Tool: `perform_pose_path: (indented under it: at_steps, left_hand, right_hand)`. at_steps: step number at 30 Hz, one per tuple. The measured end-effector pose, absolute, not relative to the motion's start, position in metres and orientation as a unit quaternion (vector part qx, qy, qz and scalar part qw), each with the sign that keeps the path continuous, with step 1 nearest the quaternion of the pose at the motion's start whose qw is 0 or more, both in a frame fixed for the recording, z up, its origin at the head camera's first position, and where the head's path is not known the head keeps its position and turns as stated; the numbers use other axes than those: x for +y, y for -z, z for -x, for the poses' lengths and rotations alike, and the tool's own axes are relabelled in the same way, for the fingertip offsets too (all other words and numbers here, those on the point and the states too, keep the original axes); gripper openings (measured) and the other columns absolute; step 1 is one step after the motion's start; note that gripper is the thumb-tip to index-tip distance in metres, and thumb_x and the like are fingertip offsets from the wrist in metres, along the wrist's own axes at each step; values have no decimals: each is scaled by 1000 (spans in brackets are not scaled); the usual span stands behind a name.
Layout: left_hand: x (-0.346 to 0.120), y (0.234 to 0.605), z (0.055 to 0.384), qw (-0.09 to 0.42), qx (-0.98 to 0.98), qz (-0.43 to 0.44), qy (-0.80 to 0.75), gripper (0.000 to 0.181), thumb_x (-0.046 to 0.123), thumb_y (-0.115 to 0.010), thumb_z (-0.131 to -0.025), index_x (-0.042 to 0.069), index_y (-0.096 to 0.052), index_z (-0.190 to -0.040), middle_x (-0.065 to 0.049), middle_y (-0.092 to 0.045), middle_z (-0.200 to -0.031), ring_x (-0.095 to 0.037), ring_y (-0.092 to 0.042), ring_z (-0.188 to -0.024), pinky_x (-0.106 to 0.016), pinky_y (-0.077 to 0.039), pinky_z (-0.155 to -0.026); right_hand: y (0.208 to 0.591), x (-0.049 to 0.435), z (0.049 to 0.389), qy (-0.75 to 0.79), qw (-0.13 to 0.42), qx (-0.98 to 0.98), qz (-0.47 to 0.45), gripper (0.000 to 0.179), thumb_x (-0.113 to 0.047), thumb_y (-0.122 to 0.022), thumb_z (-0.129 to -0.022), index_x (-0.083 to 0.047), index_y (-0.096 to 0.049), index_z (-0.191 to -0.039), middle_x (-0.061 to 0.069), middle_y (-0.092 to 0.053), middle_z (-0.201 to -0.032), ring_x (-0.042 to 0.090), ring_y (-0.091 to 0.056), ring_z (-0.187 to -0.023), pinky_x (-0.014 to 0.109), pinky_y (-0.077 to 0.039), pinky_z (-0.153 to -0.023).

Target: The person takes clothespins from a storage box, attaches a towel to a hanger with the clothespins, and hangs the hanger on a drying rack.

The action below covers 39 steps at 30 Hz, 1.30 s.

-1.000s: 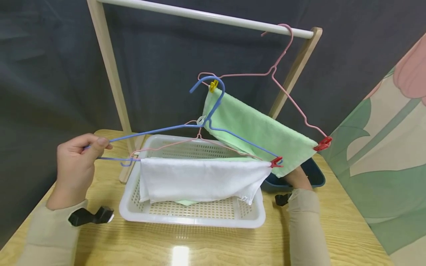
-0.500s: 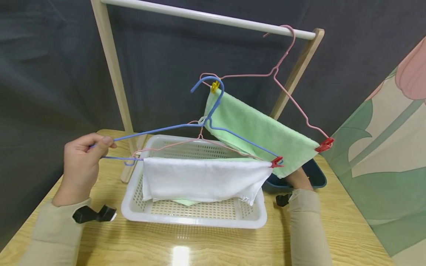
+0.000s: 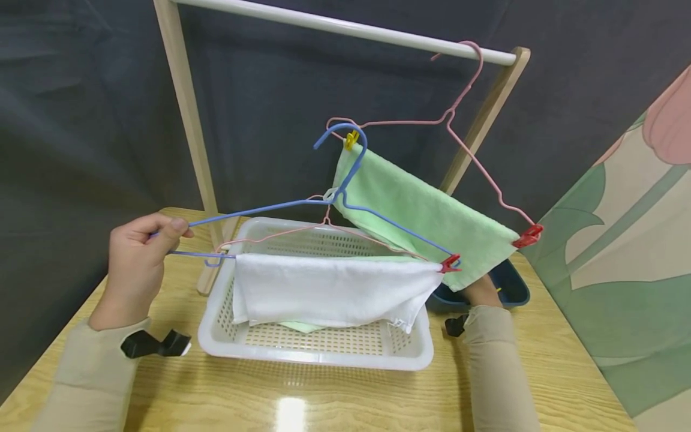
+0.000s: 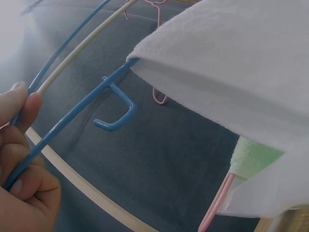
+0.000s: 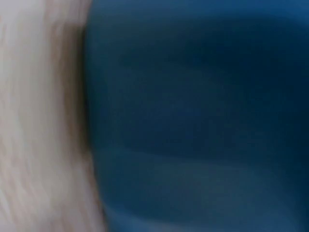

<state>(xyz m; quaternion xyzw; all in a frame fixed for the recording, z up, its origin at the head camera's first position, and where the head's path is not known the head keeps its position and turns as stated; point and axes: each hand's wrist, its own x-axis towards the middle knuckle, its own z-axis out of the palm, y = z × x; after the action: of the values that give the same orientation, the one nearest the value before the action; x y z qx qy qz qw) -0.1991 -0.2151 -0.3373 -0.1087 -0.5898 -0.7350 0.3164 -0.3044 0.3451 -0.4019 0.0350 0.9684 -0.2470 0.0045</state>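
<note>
My left hand (image 3: pixel 137 264) grips the left end of a blue hanger (image 3: pixel 270 209), fingers curled round its wires. A white towel (image 3: pixel 335 291) is draped over the hanger's lower bar, with a red clothespin (image 3: pixel 450 264) at the right end. In the left wrist view the bare blue bar and its small hook (image 4: pixel 116 108) stick out from the white towel (image 4: pixel 231 63). My right hand (image 3: pixel 482 292) reaches into a dark blue bin (image 3: pixel 515 288); its fingers are hidden behind the hanging green towel (image 3: pixel 421 204). The right wrist view shows only the blurred bin (image 5: pixel 193 111).
A white basket (image 3: pixel 313 358) below the hanger holds a pink hanger (image 3: pixel 270 236) and some green cloth. On the rack's white rail (image 3: pixel 345 27) hangs another pink hanger (image 3: pixel 475 159), the green towel clipped to it with yellow (image 3: pixel 351 140) and red (image 3: pixel 528 236) clothespins.
My left hand has shifted slightly right and up with the blue hanger's end. The whole head view has drifted a little. My right hand stays in the bin.
</note>
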Motion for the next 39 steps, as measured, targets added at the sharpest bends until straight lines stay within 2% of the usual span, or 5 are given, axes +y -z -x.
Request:
perform_pose_path:
  at_steps: [10,26,31,34,39]
  left_hand:
    - [-214,337,201,311,-583,122,740,18,-11,-65,-92,-10,-71,-75,-4,-51,-56,-15,-30,-56,-29,-23,-58]
    - [-216,339,202,315,-599,113,728,17,-8,-66,-94,-11,-71,-77,-4,-51,-57,-15,-30,-56,-29,-25,-59]
    - [-216,339,202,314,-596,111,731,18,-9,-65,-93,-10,-71,-77,-3,-56,-59,-15,-31,-56,-28,-25,-59]
    - [-216,340,201,312,-597,110,731,18,-9,-65,-94,-9,-71,-76,-4,-55,-59,-15,-31,-57,-29,-25,-59]
    - [-216,339,201,306,-600,110,731,18,-8,-66,-94,-10,-71,-77,-4,-55,-60,-16,-31,-56,-29,-25,-59]
  right_hand:
    - [402,343,305,266,19,963,-47,56,-21,-41,-105,10,-30,-150,36,-27,-152,50,-27,-142,57,-22,-118]
    - [396,338,297,297,-37,953,-41,61,-27,-60,-99,4,-41,-147,32,-38,-149,43,-39,-132,61,-32,-110]
    - [392,338,289,303,-112,946,-32,50,-31,-68,-95,1,-58,-132,27,-61,-127,35,-56,-102,51,-48,-87]
    - [389,338,283,284,-143,948,-35,36,-26,-67,-96,0,-64,-122,23,-68,-102,30,-56,-79,42,-45,-67]
    - [381,336,276,256,-164,951,-55,29,-17,-68,-93,1,-63,-115,21,-65,-88,28,-53,-66,38,-40,-57]
